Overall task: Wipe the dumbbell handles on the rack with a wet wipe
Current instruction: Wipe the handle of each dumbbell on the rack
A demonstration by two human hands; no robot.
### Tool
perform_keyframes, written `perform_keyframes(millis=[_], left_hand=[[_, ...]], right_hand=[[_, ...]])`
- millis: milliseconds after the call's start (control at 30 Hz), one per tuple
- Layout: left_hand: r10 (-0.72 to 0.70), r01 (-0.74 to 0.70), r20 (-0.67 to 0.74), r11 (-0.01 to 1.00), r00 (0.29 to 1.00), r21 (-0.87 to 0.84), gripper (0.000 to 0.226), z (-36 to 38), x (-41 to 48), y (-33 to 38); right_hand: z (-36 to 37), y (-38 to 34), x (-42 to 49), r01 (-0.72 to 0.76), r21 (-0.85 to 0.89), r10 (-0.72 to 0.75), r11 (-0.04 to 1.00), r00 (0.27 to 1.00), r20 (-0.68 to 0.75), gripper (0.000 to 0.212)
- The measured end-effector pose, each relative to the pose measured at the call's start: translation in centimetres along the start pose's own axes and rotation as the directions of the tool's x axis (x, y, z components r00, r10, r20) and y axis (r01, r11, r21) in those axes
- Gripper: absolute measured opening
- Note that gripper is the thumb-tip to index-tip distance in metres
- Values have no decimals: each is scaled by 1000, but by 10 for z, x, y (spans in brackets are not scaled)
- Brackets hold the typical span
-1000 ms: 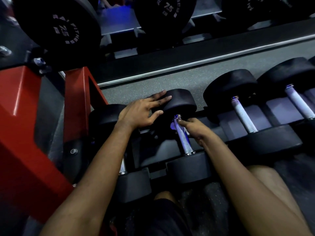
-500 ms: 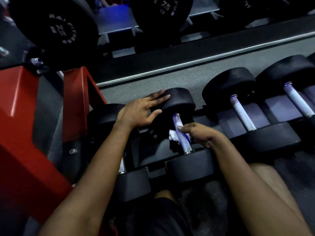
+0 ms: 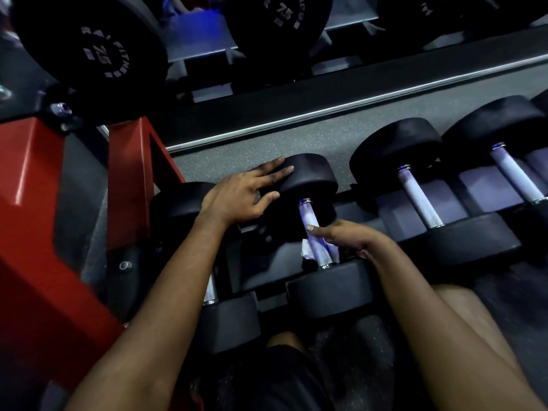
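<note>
At the far left a red rack upright [image 3: 44, 203] is shown, and above it a large black dumbbell head marked 75 [image 3: 98, 46] is carried on the upper tier. On the lower tier a first small dumbbell [image 3: 228, 321] is largely covered by the left forearm, so that only a short stretch of its chrome bar is seen. The left hand [image 3: 237, 197] is laid flat, fingers straight and slightly spread, on the far head [image 3: 314, 176] of the second dumbbell; nothing is gripped by it. The knurled handle [image 3: 307, 213] of this dumbbell is exposed along its far half. Around its near half, just beside the near head [image 3: 329, 289], a white wet wipe [image 3: 307, 253] is wrapped, with crumpled edges showing on both sides of the bar. The wipe and bar are clasped by the right hand [image 3: 347, 235], the thumb being laid across the top of the handle and the fingers curled out of sight beneath. Further right, a third dumbbell handle [image 3: 418, 200] and a fourth dumbbell handle [image 3: 517, 176] are seen bare, well apart from both hands. Grey speckled flooring [image 3: 252, 155] is visible behind the lower tier, and a bare knee [image 3: 474, 310] is shown at the lower right.
</note>
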State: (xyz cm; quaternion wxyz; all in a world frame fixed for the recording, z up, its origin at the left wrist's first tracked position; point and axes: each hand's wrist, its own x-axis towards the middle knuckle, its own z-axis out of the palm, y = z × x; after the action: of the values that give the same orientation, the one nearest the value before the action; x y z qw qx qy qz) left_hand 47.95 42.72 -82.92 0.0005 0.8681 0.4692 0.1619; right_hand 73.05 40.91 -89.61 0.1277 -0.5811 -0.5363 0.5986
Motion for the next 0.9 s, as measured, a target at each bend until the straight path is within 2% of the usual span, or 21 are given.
perform_keyframes(millis=[67, 133, 200, 267, 333, 400, 467, 533, 633, 667, 733, 800, 900], left_hand=[[-3, 3, -6, 1000, 1000, 5, 59, 0, 0, 0], [-7, 7, -11, 1000, 1000, 9, 59, -1, -1, 0], [-1, 1, -14, 1000, 1000, 4, 59, -1, -1, 1], [1, -1, -11, 1000, 1000, 4, 60, -1, -1, -1], [-3, 3, -8, 1000, 1000, 9, 60, 0, -1, -1], [-4, 4, -9, 1000, 1000, 10, 59, 1, -1, -1], [-2, 2, -10, 1000, 1000, 8, 59, 1, -1, -2], [2, -2, -10, 1000, 1000, 8, 59, 1, -1, -2], [9, -9, -23, 1000, 1000, 4, 59, 0, -1, -2], [12, -12, -29, 1000, 1000, -1, 59, 1, -1, -1], [19, -19, -39, 1000, 999, -9, 59, 1, -1, -1], [26, -26, -44, 1000, 999, -7, 59, 1, -1, -1], [21, -21, -36, 1000, 999, -2, 59, 2, -1, -1]], right_hand=[[-3, 0, -1, 17, -10, -18, 1000, 999, -41, 43], [-2, 3, 3, 111, 64, -111, 992, 994, 4, 37], [1, 3, 7, 176, 207, -183, 962, 983, 16, 17], [2, 0, 6, 234, 226, -238, 946, 971, -8, 7], [0, 3, 7, 284, 94, -277, 954, 957, -81, 7], [-4, 10, 13, 272, -108, -291, 956, 925, -246, 19], [-4, 9, 15, 294, -106, -313, 950, 897, -314, 27], [1, 3, 13, 390, 62, -371, 919, 905, -208, 30], [8, -4, 11, 378, 173, -378, 909, 925, -37, 21], [8, -4, 10, 339, 166, -342, 926, 940, -17, 15], [7, -1, 10, 264, 48, -263, 963, 964, -26, 5], [4, 2, 13, 217, -84, -222, 973, 973, -56, 13], [4, -1, 15, 228, -20, -229, 973, 968, -104, 14]])
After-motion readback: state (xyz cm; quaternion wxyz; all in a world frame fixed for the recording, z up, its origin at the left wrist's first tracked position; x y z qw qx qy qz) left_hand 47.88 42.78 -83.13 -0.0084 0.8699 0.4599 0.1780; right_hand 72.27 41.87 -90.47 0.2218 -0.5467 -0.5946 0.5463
